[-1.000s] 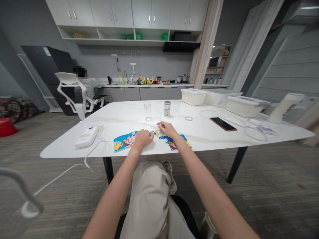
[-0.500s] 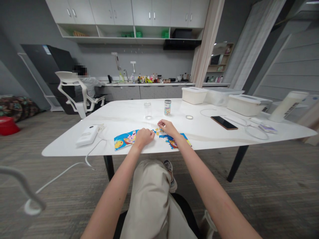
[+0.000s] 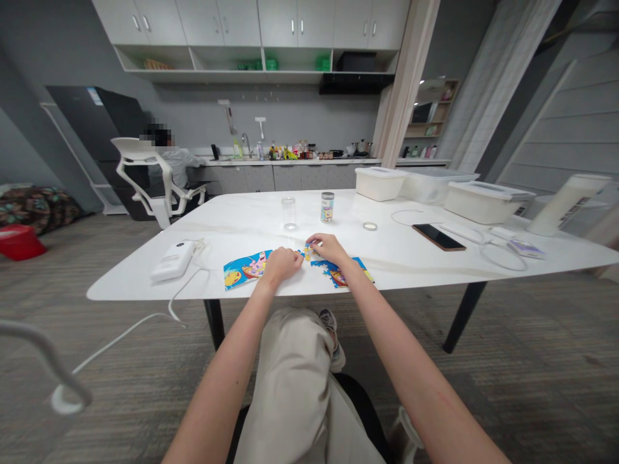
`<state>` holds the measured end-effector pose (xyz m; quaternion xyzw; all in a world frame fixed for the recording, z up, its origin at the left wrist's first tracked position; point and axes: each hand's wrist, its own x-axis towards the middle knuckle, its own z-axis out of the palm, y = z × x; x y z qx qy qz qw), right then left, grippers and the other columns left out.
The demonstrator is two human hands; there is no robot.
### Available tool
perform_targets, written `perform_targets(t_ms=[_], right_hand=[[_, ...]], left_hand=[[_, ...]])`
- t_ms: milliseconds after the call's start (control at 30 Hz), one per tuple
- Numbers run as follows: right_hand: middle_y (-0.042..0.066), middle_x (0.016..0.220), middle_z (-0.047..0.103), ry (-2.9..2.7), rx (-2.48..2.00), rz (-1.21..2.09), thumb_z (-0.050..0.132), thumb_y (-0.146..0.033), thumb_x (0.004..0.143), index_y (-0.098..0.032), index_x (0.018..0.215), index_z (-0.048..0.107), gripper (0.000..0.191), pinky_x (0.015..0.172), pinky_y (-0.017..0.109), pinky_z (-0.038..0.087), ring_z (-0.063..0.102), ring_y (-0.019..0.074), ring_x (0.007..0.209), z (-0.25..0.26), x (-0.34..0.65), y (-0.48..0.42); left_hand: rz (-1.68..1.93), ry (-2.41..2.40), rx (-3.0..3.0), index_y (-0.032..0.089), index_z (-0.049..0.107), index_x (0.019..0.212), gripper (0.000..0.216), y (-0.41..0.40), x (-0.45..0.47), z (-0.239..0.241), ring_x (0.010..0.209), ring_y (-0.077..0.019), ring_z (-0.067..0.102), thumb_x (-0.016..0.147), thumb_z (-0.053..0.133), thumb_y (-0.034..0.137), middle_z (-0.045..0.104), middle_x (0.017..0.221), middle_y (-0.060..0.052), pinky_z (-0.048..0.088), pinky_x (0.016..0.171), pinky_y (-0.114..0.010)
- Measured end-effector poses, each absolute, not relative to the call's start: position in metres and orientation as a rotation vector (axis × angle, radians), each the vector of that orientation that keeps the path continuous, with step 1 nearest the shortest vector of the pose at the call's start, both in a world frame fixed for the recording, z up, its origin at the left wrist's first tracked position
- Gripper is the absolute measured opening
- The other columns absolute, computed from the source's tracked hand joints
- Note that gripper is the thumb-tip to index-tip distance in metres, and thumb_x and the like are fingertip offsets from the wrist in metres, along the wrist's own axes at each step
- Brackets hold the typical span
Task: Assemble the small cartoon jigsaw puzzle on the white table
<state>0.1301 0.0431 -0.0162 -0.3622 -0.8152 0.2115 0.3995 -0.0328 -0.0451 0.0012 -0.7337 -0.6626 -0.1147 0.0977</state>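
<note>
A partly joined jigsaw puzzle in blue, pink and yellow lies near the table's front edge, its left section (image 3: 242, 272) apart from its right section (image 3: 333, 276). My left hand (image 3: 283, 264) rests on the right end of the left section with fingers curled; what they grip, if anything, is hidden. Between the sections lie several small yellow and blue puzzle pieces (image 3: 307, 255). My right hand (image 3: 327, 247) is over them, thumb and fingers pinched on a small puzzle piece, and its wrist covers part of the right section.
Beyond my hands stand a clear jar (image 3: 289, 214) and a labelled can (image 3: 327, 209), with a ring-shaped lid (image 3: 370, 226) nearby. A phone (image 3: 438, 237), cables and lidded bins (image 3: 380, 184) occupy the right. A white power bank (image 3: 173, 261) lies left. Someone sits (image 3: 176, 164) at the back.
My right fingertips have come down slightly and drawn together over the small pieces. My left hand stays on the left section. The whole view has shifted a little.
</note>
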Motion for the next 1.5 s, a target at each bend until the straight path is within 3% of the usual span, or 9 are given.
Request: perform_targets(t_ms=[200, 467, 733, 1067, 1300, 1500], right_hand=[[0.003, 0.087, 0.072, -2.045, -0.892, 0.557, 0.053, 0.001, 0.072, -0.017, 0.083, 0.072, 0.027, 0.081, 0.029, 0.051, 0.065, 0.0146, 0.081, -0.0167, 0.131, 0.0454], [-0.003, 0.071, 0.058, -2.05, -0.859, 0.469, 0.061, -0.009, 0.067, -0.018, 0.073, 0.059, 0.011, 0.067, 0.024, 0.044, 0.053, 0.0112, 0.065, -0.0179, 0.1296, 0.0422], [-0.001, 0.074, 0.066, -2.058, -0.864, 0.59, 0.058, -0.005, 0.07, -0.017, 0.075, 0.064, 0.015, 0.074, 0.025, 0.048, 0.062, 0.0126, 0.072, -0.0185, 0.1299, 0.0421], [0.005, 0.089, 0.066, -2.081, -0.888, 0.424, 0.055, -0.007, 0.082, -0.018, 0.091, 0.076, 0.025, 0.083, 0.028, 0.049, 0.061, 0.0131, 0.078, -0.0196, 0.1299, 0.0476], [0.002, 0.087, 0.072, -2.073, -0.888, 0.551, 0.055, 0.0, 0.073, -0.017, 0.096, 0.072, 0.033, 0.081, 0.028, 0.052, 0.065, 0.0122, 0.076, -0.0218, 0.13, 0.0466], [0.001, 0.081, 0.073, -2.035, -0.925, 0.624, 0.058, -0.002, 0.071, -0.017, 0.093, 0.068, 0.028, 0.074, 0.026, 0.052, 0.065, 0.0113, 0.07, -0.019, 0.1296, 0.0413]], left_hand=[[-0.344, -1.968, -2.174, 0.011, 0.078, 0.086, 0.047, -0.0426, -0.0341, -0.0008, 0.085, -0.0268, 0.07, 0.093, 0.037, 0.032, 0.075, 0.087, -0.019, 0.048, 0.074, -0.032], [-0.342, -1.974, -2.17, 0.012, 0.078, 0.087, 0.047, -0.0449, -0.0335, 0.0004, 0.087, -0.0255, 0.07, 0.093, 0.037, 0.032, 0.075, 0.087, -0.018, 0.048, 0.076, -0.031], [-0.33, -1.973, -2.172, 0.013, 0.079, 0.086, 0.047, -0.045, -0.0336, 0.0011, 0.085, -0.0256, 0.07, 0.093, 0.037, 0.032, 0.075, 0.086, -0.017, 0.048, 0.075, -0.031], [-0.332, -1.968, -2.17, 0.013, 0.079, 0.085, 0.048, -0.0459, -0.0327, 0.0022, 0.086, -0.0248, 0.07, 0.094, 0.036, 0.032, 0.075, 0.086, -0.017, 0.047, 0.076, -0.03], [-0.338, -1.986, -2.174, 0.016, 0.079, 0.084, 0.047, -0.0465, -0.0323, 0.0032, 0.087, -0.0238, 0.07, 0.094, 0.036, 0.033, 0.076, 0.085, -0.015, 0.047, 0.077, -0.029], [-0.365, -1.989, -2.191, 0.015, 0.079, 0.084, 0.046, -0.0446, -0.033, 0.0016, 0.086, -0.0246, 0.07, 0.094, 0.037, 0.034, 0.075, 0.085, -0.016, 0.047, 0.077, -0.03]])
